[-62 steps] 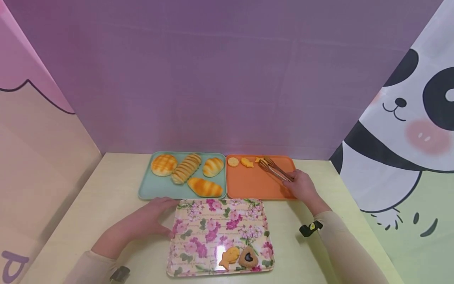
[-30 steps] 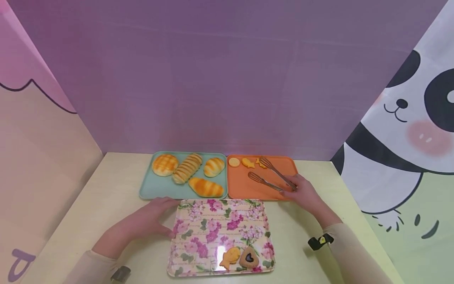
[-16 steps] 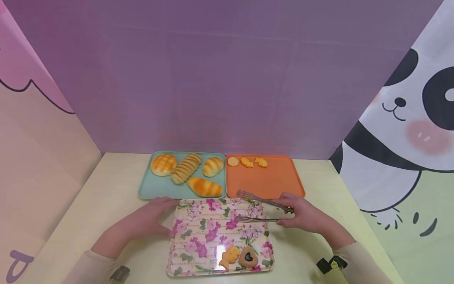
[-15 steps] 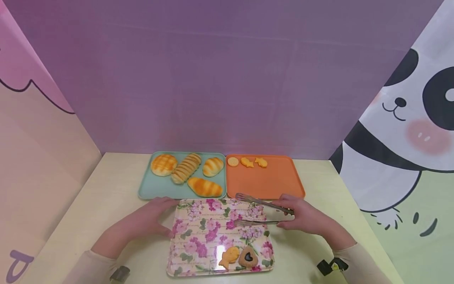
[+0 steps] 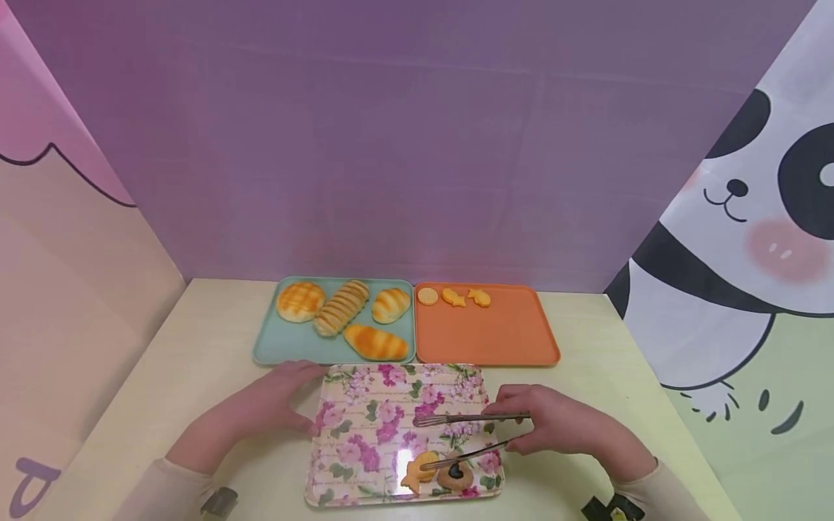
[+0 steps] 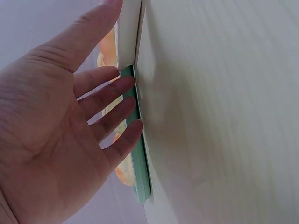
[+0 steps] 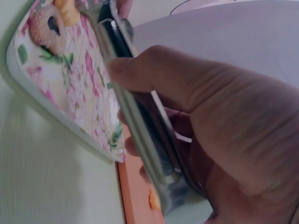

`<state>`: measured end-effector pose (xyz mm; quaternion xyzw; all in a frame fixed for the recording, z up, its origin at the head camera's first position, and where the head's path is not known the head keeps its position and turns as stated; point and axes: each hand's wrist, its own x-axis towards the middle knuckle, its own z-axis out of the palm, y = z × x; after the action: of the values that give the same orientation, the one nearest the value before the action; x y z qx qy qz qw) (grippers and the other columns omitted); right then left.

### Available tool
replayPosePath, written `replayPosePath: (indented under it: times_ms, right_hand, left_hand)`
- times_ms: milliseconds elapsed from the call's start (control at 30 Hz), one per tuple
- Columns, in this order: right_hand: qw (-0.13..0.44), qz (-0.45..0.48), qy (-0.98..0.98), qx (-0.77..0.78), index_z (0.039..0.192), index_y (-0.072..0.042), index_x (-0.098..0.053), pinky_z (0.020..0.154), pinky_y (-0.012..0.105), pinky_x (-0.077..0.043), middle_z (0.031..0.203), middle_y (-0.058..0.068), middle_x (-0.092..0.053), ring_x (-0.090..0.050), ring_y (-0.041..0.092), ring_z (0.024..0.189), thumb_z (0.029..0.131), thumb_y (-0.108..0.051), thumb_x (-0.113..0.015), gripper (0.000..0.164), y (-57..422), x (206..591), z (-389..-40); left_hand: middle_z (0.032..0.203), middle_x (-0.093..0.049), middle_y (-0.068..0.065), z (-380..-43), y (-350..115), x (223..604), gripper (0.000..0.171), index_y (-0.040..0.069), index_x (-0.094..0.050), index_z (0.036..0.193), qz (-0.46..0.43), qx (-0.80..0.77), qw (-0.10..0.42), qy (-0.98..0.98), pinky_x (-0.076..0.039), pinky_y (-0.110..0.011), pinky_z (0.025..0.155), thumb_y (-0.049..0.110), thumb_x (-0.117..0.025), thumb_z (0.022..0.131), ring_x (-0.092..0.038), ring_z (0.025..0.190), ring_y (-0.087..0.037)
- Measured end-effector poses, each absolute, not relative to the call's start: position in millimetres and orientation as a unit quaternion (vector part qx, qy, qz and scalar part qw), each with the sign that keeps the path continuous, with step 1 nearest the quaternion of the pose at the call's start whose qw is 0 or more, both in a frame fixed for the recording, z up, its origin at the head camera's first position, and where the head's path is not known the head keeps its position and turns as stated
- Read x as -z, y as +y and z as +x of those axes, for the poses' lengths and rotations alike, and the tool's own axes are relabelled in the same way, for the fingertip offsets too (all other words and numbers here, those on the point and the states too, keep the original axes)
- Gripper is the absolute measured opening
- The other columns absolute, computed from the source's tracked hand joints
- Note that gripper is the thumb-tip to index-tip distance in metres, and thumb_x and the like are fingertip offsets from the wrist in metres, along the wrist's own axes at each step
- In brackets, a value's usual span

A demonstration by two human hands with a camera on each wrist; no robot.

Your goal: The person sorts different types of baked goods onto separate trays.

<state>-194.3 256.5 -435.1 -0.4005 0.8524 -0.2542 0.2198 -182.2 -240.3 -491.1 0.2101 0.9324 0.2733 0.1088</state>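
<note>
My right hand (image 5: 557, 427) grips metal tongs (image 5: 469, 417), thumb on one arm and fingers round the other, as the right wrist view shows. The tong arms are spread, with nothing between their tips. They hang over the floral tray (image 5: 365, 427). The lower tip overlaps a fish-shaped cookie (image 5: 413, 480) at the tray's front. Beside it lies a brown cookie (image 5: 455, 481) with a dark heart centre, partly covered by the tongs. At the tray's left edge, my left hand (image 5: 270, 405) rests with fingers extended; in the left wrist view its palm (image 6: 51, 135) holds nothing.
Behind the floral tray stands a teal tray (image 5: 276, 352) with several breads, including a long striped loaf (image 5: 342, 307). To its right, an orange tray (image 5: 489, 340) carries a round cracker (image 5: 427, 296) and two fish-shaped crackers (image 5: 479, 297). A purple backdrop (image 5: 417, 145) rises behind them.
My right hand has brought the opened tongs from the orange tray toward me, over the floral tray's front cookies. The fish-shaped crackers stay on the orange tray. My left hand has stayed in place.
</note>
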Motion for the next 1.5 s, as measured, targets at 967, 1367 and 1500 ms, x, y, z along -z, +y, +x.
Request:
replayPosePath:
  times_ms: [967, 1367, 1500]
  right_hand:
    - [0.228, -0.414, 0.866, 0.164, 0.133, -0.024, -0.082, 0.105, 0.036, -0.060, 0.127, -0.016, -0.070, -0.064, 0.005, 0.120, 0.094, -0.019, -0.090, 0.040, 233, 425, -185]
    - [0.222, -0.417, 0.865, 0.171, 0.135, -0.021, -0.082, 0.095, 0.028, -0.060, 0.120, -0.014, -0.070, -0.064, 0.002, 0.108, 0.097, -0.020, -0.088, 0.039, 229, 425, -181]
    - [0.221, -0.419, 0.862, 0.179, 0.135, -0.019, -0.081, 0.081, 0.021, -0.054, 0.108, -0.010, -0.066, -0.059, 0.006, 0.092, 0.098, -0.023, -0.088, 0.038, 228, 427, -181]
  left_hand:
    - [0.162, -0.055, -0.022, -185, -240, 493, 0.105, 0.002, -0.055, 0.160, 0.204, -0.271, 0.114, 0.934, -0.035, -0.071, 0.125, 0.049, -0.099, 0.077, -0.043, 0.152, -0.052]
    - [0.161, -0.055, -0.023, -185, -241, 493, 0.104, 0.000, -0.055, 0.158, 0.209, -0.271, 0.111, 0.933, -0.036, -0.071, 0.125, 0.048, -0.100, 0.077, -0.044, 0.151, -0.053]
    - [0.161, -0.055, -0.023, -185, -241, 494, 0.105, 0.000, -0.055, 0.159, 0.212, -0.272, 0.108, 0.933, -0.036, -0.071, 0.125, 0.049, -0.099, 0.077, -0.044, 0.151, -0.053]
